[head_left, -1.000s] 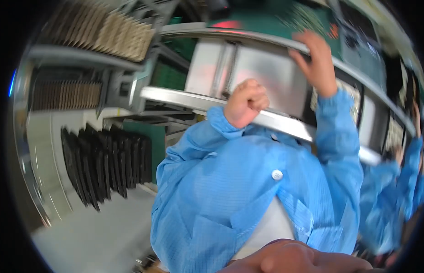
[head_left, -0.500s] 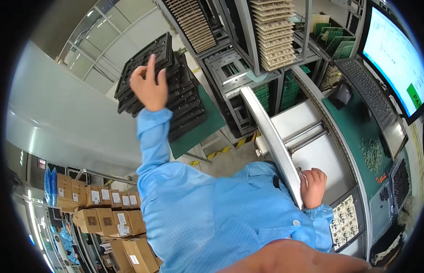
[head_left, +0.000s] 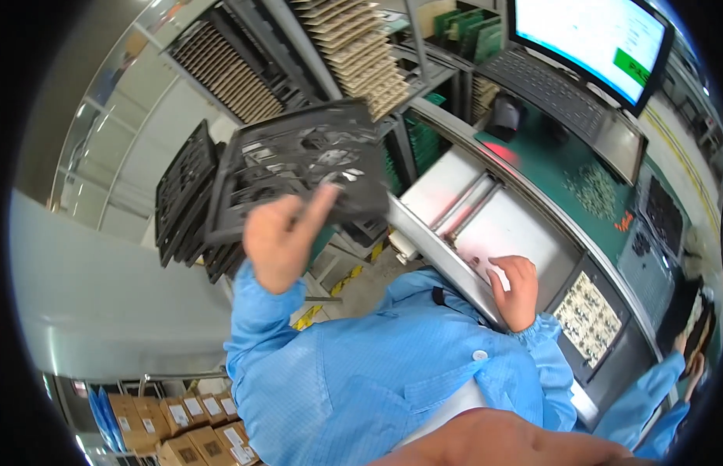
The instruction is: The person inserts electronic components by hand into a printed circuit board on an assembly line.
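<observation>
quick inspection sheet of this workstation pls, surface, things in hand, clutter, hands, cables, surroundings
surface: pale grey metal bench top with a raised steel rail along its near edge; green mat behind it.
job's things: black moulded plastic tray, tilted, lifted off a stack of similar black trays.
clutter: small loose parts scattered on the green mat; printed circuit panel at the bench's right end.
hands: left hand grips the tray's lower edge; right hand rests on the bench top, holding nothing.
cables: nothing seen.
surroundings: monitor and dark keyboard, racks of beige boards, cardboard boxes on the floor, a co-worker's blue sleeve on the right.
</observation>
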A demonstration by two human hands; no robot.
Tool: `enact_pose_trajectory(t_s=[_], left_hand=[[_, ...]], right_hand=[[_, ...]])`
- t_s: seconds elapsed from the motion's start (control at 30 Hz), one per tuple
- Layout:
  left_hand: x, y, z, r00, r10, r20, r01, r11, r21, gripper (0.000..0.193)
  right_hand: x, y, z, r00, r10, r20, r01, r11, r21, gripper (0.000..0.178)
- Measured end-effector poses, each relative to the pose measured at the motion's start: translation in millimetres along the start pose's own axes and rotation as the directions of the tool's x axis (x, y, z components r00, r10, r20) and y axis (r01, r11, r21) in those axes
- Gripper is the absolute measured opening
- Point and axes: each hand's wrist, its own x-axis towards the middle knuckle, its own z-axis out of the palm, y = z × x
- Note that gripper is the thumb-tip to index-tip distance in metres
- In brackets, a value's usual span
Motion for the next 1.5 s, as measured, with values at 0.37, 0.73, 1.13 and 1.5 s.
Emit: enact_pose_trajectory(t_s=[0.37,0.73,1.13,1.5], left_hand=[[-47.6,77.4,271.8,0.644,0.741,-0.189,-0.748,0.558,-0.359,0.056],[-48.6,-7.9,311.9,0.961,0.156,0.226,-0.108,0.971,-0.211,0.071],[36.7,-152.9,372.7,0.806,-0.565,0.175,0.371,0.253,-0.894,0.046],[71.2,-166.7,362.4,0.610,-0.578,0.543,0.491,-0.262,-0.831,0.037]], right_hand=[[-16.2,-7.4,-34.7,0.997,0.024,-0.074,-0.045,0.954,-0.298,0.030],[-46.5,19.3,0.0,0.986,0.148,-0.070,-0.160,0.963,-0.216,0.019],[-59.4,17.7,-5.8,0.995,0.097,-0.030,-0.102,0.950,-0.295,0.020],[-62.0,20.4,-9.0,0.986,0.157,-0.056,-0.166,0.956,-0.242,0.017]])
